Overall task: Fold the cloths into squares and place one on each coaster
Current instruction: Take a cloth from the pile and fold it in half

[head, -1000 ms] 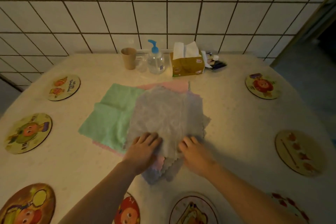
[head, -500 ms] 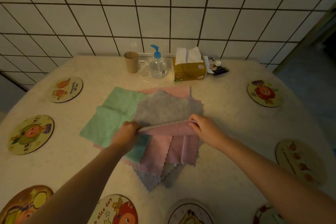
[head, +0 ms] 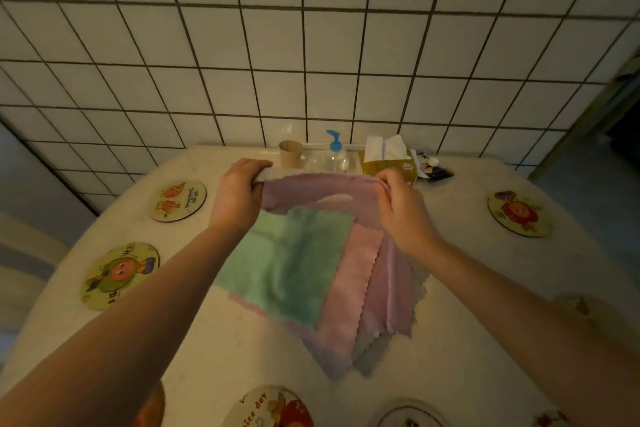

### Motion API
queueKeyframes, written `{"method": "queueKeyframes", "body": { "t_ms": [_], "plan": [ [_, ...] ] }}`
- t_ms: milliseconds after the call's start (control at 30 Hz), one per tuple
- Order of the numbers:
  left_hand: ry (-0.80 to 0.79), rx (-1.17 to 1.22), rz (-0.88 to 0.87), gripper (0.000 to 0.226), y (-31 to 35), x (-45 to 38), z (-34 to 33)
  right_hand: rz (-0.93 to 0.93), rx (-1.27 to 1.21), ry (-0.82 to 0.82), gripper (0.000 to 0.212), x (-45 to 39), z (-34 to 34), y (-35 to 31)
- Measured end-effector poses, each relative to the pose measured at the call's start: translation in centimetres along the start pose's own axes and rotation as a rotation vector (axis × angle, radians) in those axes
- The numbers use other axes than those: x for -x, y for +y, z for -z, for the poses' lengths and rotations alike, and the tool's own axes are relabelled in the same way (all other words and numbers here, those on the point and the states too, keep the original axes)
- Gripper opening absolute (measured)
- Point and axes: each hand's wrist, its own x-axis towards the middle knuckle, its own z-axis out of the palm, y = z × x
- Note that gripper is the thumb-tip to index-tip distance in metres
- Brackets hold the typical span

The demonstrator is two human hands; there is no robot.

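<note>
Both hands pinch the mauve cloth's [head: 322,189] far edge: left hand [head: 239,194] on one corner, right hand [head: 401,215] on the other, raised over the pile. Under it: one green cloth [head: 287,263], one pink cloth [head: 349,284], grey edges. Seven coasters visible, all bare, nearest left one [head: 178,199].

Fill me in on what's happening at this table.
A person is working through a pile of cloths on the table. The left hand and right hand each pinch a top corner of a lilac cloth, lifting its far edge off the pile. A green cloth and pink cloth lie flat beneath. The coasters in view are bare.
</note>
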Motion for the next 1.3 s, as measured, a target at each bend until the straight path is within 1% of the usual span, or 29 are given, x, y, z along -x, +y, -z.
{"method": "queueKeyframes", "body": {
  "t_ms": [67, 100, 167, 233, 300, 367, 500, 567, 667, 700, 767, 833, 900, 1000, 1067, 1133, 1233, 1300],
  "plan": [
    [-0.017, -0.059, -0.145, 0.036, -2.3, 1.0, 3.9, 0.041, -0.015, -0.003, 0.014, 1.4, -1.6, -3.0],
    [-0.03, -0.095, -0.188, 0.036, -3.6, 1.8, 5.5, 0.056, -0.023, -0.007, 0.013, 2.2, -2.6, -4.2],
    [-0.05, -0.171, -0.243, 0.031, -6.5, 4.4, 8.9, 0.068, -0.021, -0.033, 0.012, 4.5, -5.0, -7.0],
    [-0.069, -0.193, -0.267, 0.029, -9.7, 8.1, 11.9, 0.053, -0.015, -0.081, 0.013, 7.4, -7.8, -9.5],
    [-0.115, -0.217, -0.254, 0.032, -13.0, 12.7, 14.4, 0.047, -0.014, -0.163, 0.011, 10.8, -10.9, -11.7],
    [-0.186, -0.221, -0.234, 0.035, -16.5, 17.5, 16.2, 0.028, 0.02, -0.292, 0.015, 14.6, -14.0, -13.0],
    [-0.402, -0.198, -0.127, 0.041, -21.6, 27.0, 17.8, -0.157, 0.088, -0.482, 0.027, 22.3, -19.1, -13.7],
    [-0.501, -0.191, -0.092, 0.041, -23.1, 30.9, 18.2, -0.208, 0.153, -0.581, 0.031, 25.6, -20.7, -14.0],
    [-0.668, -0.173, -0.085, 0.045, -24.8, 35.6, 18.1, -0.18, 0.238, -0.692, 0.027, 29.9, -22.0, -14.0],
    [-0.739, -0.154, -0.048, 0.043, -24.9, 36.6, 18.3, -0.159, 0.263, -0.707, 0.025, 31.1, -22.2, -13.9],
    [-0.807, -0.133, -0.023, 0.036, -25.0, 38.2, 18.5, -0.165, 0.293, -0.74, 0.021, 32.7, -22.4, -13.5],
    [-0.87, -0.096, -0.001, 0.035, -25.5, 39.1, 18.2, -0.201, 0.288, -0.777, 0.018, 33.2, -22.2, -13.6],
    [-0.887, -0.094, 0.034, 0.034, -25.7, 38.8, 18.0, -0.21, 0.262, -0.797, 0.016, 33.2, -22.0, -13.2],
    [-0.904, -0.078, 0.17, 0.032, -26.3, 36.7, 18.2, -0.229, 0.195, -0.806, 0.008, 32.0, -22.0, -12.4],
    [-0.884, -0.052, 0.235, 0.031, -26.6, 34.3, 18.0, -0.249, 0.169, -0.768, 0.005, 30.1, -22.1, -11.8],
    [-0.846, -0.022, 0.301, 0.032, -26.9, 31.7, 17.5, -0.267, 0.147, -0.706, 0.012, 27.7, -22.1, -11.6],
    [-0.777, -0.03, 0.421, 0.029, -27.6, 28.5, 16.4, -0.296, 0.133, -0.627, 0.031, 24.2, -22.7, -10.9],
    [-0.759, -0.049, 0.471, 0.022, -28.2, 26.6, 15.3, -0.312, 0.135, -0.613, 0.034, 22.1, -23.6, -10.0]
  ]
}}
